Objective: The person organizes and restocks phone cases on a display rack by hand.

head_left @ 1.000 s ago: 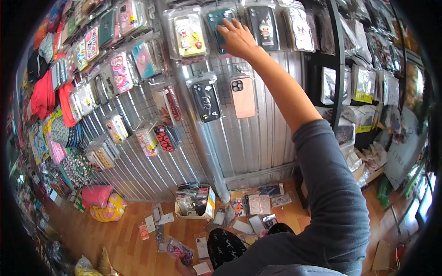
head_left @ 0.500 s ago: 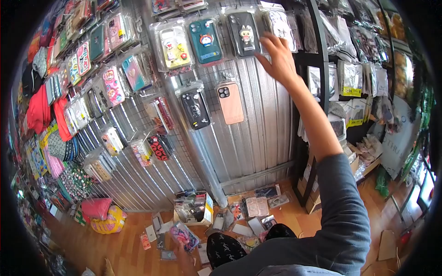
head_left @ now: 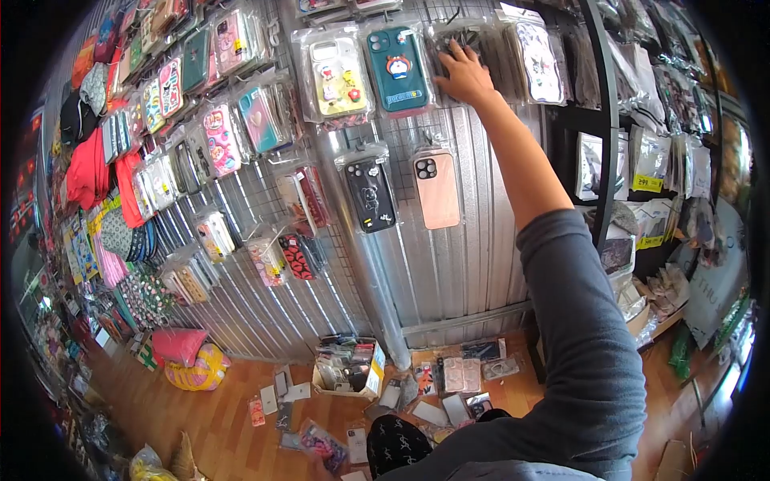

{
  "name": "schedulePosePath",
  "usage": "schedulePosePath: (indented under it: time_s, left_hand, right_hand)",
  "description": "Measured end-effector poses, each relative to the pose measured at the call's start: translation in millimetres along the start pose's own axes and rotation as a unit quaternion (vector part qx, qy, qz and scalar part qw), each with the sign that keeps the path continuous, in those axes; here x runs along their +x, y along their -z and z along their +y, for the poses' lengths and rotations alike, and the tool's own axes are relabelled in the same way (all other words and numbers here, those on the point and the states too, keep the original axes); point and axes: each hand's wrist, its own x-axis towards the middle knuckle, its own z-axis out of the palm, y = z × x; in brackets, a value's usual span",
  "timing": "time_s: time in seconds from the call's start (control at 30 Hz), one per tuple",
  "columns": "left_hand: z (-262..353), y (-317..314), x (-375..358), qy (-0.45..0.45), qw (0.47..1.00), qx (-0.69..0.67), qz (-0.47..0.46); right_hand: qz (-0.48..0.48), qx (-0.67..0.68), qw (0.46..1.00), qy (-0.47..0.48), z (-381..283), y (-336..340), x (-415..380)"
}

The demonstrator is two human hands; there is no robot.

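My right hand (head_left: 467, 76) reaches up to the wall rack and lies against a black phone case (head_left: 449, 40) in a clear packet, its fingers spread and partly covering it. Left of it hangs a green phone case (head_left: 397, 68) with a cartoon figure; to the right is a white patterned phone case (head_left: 540, 64). A black case (head_left: 370, 194) and a pink case (head_left: 435, 189) hang below. Low down, a colourful packaged phone case (head_left: 323, 443) is in my left hand (head_left: 335, 463), which is blurred and mostly hidden beneath it.
A box of packaged cases (head_left: 375, 370) stands on the wooden floor (head_left: 216, 433), with several loose packets around it. More cases (head_left: 220, 140) cover the left rack. A black shelf post (head_left: 609, 144) and hanging packets (head_left: 651, 156) are to the right. A pink and yellow bag (head_left: 192, 367) lies by the wall.
My right hand has moved from beside the black case onto it, and the case's front is now largely covered. The colourful case in my left hand is lower. The view has shifted slightly.
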Motion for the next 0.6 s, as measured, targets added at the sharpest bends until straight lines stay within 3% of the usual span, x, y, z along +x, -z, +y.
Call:
schedulePosePath:
  time_s: [0.13,0.2,0.23,0.3,0.33,0.43,0.53,0.57,0.6]
  left_hand:
    - [21,-19,-20,0.041,0.957,-0.127,-0.258]
    - [23,-30,-18,0.007,0.996,-0.009,-0.084]
    - [21,-34,-14,-0.026,0.990,0.102,0.093]
    - [18,-34,-5,-0.032,0.989,0.116,0.084]
    - [17,-34,0,-0.036,0.988,0.132,0.076]
    - [8,-31,4,-0.045,0.984,0.155,0.073]
    - [-8,-31,6,-0.064,0.981,0.174,0.059]
    - [-12,-26,6,-0.057,0.982,0.173,0.058]
    - [-13,-22,9,-0.047,0.983,0.172,0.046]
  right_hand:
    - [0.041,0.062,0.997,0.016,2,-4,4]
    - [0.037,0.064,0.997,0.007,1,3,8]
    - [0.092,0.043,0.995,0.011,2,4,15]
    - [0.188,-0.026,0.982,0.024,2,0,19]
    - [0.186,-0.029,0.982,0.023,4,-4,24]
    - [0.049,-0.005,0.999,0.000,8,-6,34]
    - [0.029,-0.039,0.999,0.002,-7,35,17]
    - [0.181,0.046,0.981,0.053,-14,45,6]
    - [0.182,0.044,0.981,0.056,-16,44,7]
